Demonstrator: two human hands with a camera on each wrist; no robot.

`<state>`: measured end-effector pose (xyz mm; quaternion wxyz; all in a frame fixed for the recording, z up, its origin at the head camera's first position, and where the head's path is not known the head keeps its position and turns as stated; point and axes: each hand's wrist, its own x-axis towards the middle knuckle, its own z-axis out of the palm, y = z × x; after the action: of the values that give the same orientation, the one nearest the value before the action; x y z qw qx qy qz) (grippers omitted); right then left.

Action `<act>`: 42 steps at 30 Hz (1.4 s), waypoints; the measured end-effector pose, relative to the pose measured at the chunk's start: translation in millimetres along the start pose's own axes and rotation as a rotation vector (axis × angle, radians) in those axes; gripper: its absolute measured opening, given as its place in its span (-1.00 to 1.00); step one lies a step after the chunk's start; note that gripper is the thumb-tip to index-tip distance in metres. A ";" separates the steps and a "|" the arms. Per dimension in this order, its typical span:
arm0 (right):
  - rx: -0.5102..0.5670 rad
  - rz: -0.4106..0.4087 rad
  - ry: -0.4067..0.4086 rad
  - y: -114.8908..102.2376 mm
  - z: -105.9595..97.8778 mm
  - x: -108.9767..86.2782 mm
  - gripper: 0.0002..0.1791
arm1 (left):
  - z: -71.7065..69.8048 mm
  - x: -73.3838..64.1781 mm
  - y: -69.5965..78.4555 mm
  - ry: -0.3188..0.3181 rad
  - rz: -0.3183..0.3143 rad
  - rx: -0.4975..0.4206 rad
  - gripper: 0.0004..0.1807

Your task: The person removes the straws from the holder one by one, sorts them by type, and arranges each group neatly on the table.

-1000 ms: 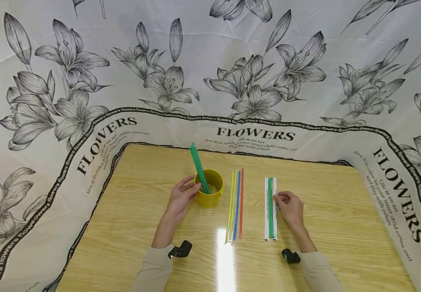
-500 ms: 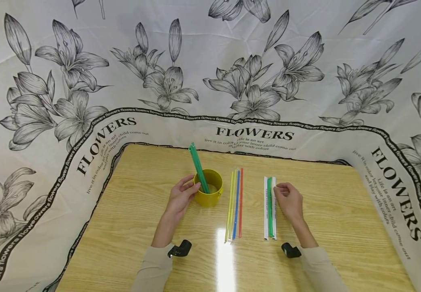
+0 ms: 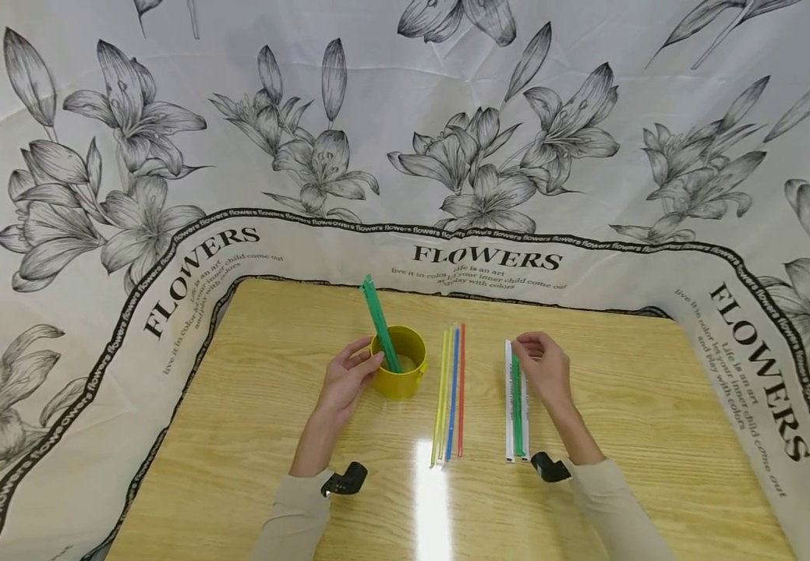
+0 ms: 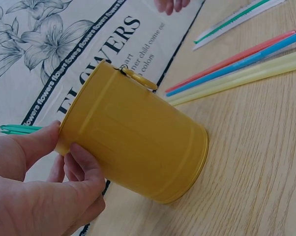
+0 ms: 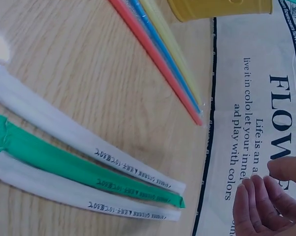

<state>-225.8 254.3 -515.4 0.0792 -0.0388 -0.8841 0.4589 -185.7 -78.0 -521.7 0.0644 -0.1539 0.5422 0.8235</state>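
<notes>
My left hand (image 3: 344, 379) pinches the rim of a small yellow bucket (image 3: 399, 384), the thumb at the rim and the fingers against the outer wall (image 4: 133, 132). Green paper-wrapped straws (image 3: 380, 321) lean inside it and stick out over the back left. My right hand (image 3: 547, 369) hovers at the far ends of three wrapped straws lying side by side: one green (image 3: 518, 421) between two white ones (image 3: 508, 405). In the right wrist view, thumb and fingertips stand apart with nothing between them, past the straws' printed ends.
Between bucket and wrapped straws lie several clear-wrapped straws: yellow (image 3: 441, 389), blue (image 3: 453, 397) and red (image 3: 461, 389). The wood-grain table (image 3: 271, 343) ends at a white flower-printed cloth (image 3: 348, 249) that rises behind and at both sides.
My right hand has moved away from me and left, from beside the right white straw to the wrapped straws' far ends. My left hand and the bucket stay put.
</notes>
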 end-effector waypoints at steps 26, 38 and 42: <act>0.144 -0.127 -0.045 -56.7 33.2 7.3 -0.71 | -3.2 1.2 -1.6 -0.008 -0.009 0.017 -0.50; 0.260 -0.176 -0.082 -77.4 54.5 7.1 -0.73 | -1.9 0.1 -1.2 -0.011 0.000 0.016 -0.50; 0.286 -0.201 -0.111 -82.4 61.6 5.6 -0.73 | -1.5 0.0 -0.8 -0.008 -0.002 0.014 -0.50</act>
<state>-241.9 158.0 -482.4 0.0804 0.0871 -0.8123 0.5710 -185.2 -79.0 -522.9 0.0684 -0.1504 0.5477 0.8202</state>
